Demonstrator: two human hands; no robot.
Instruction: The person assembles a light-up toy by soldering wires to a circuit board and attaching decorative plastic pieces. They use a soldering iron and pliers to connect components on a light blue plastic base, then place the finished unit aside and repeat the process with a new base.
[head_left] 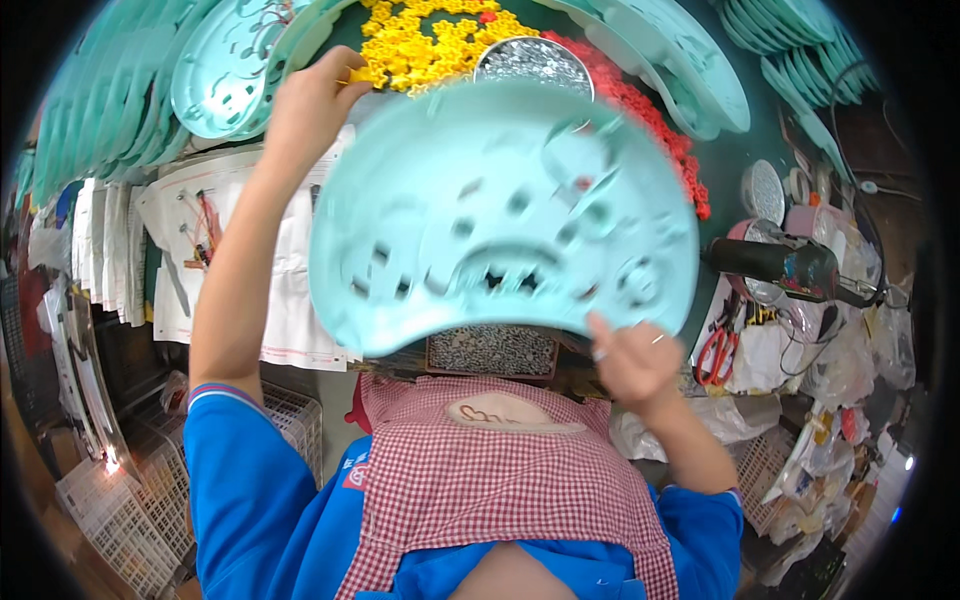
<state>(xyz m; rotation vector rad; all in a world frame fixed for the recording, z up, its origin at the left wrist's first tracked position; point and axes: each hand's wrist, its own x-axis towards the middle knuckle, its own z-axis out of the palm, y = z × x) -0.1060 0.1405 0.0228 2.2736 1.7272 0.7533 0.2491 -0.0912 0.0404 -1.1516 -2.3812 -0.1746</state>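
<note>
Teal panel (pixel 500 215) on raised right hand (pixel 632 360)

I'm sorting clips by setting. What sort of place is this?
Probably a small assembly workshop: stacks of identical teal plastic panels, heaps of small yellow parts, a tray of screws.

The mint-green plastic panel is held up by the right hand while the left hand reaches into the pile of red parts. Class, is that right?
Not quite. In the head view the left hand reaches the yellow parts, not the red parts. The right hand does hold the mint-green plastic panel.
</note>
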